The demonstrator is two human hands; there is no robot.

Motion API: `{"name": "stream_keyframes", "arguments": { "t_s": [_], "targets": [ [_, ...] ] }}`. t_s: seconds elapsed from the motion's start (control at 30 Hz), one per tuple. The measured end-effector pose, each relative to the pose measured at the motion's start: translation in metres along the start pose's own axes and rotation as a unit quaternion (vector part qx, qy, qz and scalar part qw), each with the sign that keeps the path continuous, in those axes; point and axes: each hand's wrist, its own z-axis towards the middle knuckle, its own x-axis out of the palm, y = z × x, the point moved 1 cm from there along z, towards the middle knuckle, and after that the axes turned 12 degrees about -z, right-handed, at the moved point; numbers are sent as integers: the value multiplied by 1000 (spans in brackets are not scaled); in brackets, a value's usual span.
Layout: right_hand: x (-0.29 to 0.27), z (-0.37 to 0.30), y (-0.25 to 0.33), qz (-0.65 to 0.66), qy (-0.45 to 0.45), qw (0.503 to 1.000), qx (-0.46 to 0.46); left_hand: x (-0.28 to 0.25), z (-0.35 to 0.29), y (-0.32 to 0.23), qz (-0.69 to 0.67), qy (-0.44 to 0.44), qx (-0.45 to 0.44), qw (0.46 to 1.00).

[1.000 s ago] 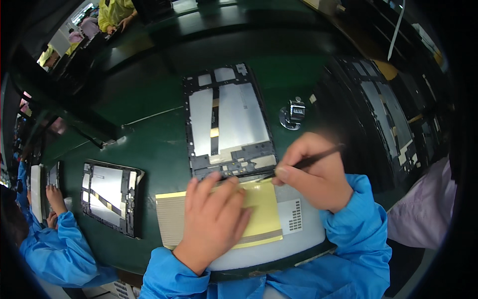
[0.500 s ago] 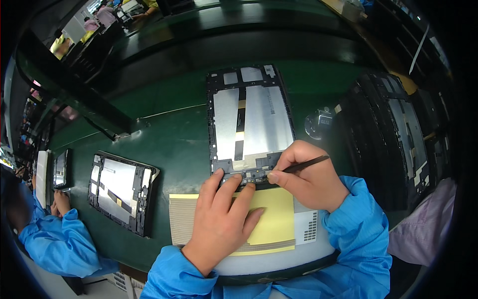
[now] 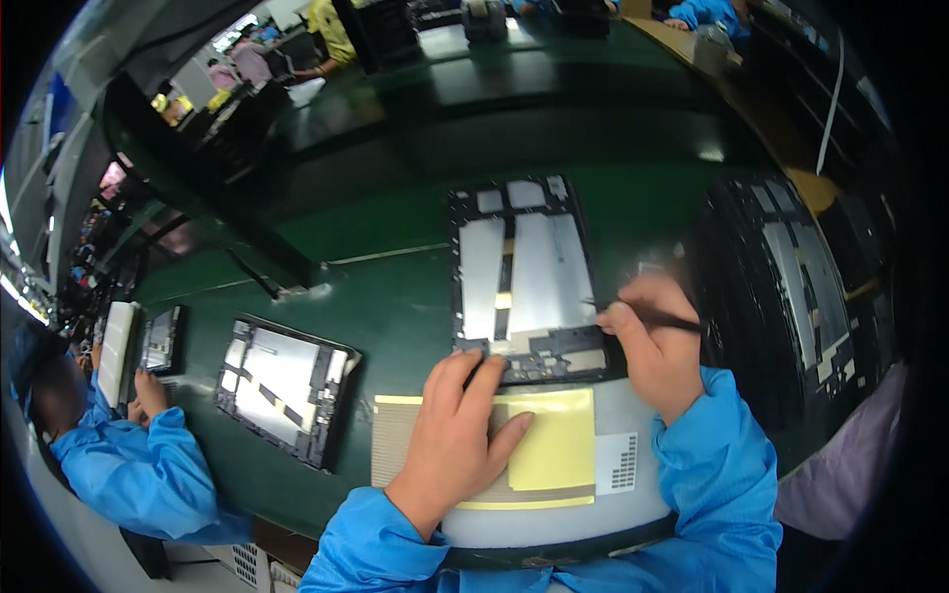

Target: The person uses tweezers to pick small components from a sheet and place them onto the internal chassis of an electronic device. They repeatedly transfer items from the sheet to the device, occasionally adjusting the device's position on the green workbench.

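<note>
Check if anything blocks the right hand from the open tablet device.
Nothing visible does. The right hand is at the right side of the tablet device, pinching a thin dark tool; the left hand is at the near edge.

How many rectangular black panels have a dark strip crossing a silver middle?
3: the centre panel by the bare left hand, the left panel on the green table, the right panel at far right. Others may be hidden there.

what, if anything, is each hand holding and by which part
The right hand pinches a thin dark tool toward its left end. The left hand grips nothing; its fingertips touch the near edge of the panel.
</note>
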Motion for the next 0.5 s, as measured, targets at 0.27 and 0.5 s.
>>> {"name": "stream_keyframes", "arguments": {
  "t_s": [0.27,0.5],
  "targets": [
    [6,-2,9,-244,63,967,-28,6,5,35,-78,-71,-161,981],
    [3,-6,-12,-55,82,995,23,3,8,22,-188,-77,-197,959]
  ]
}}
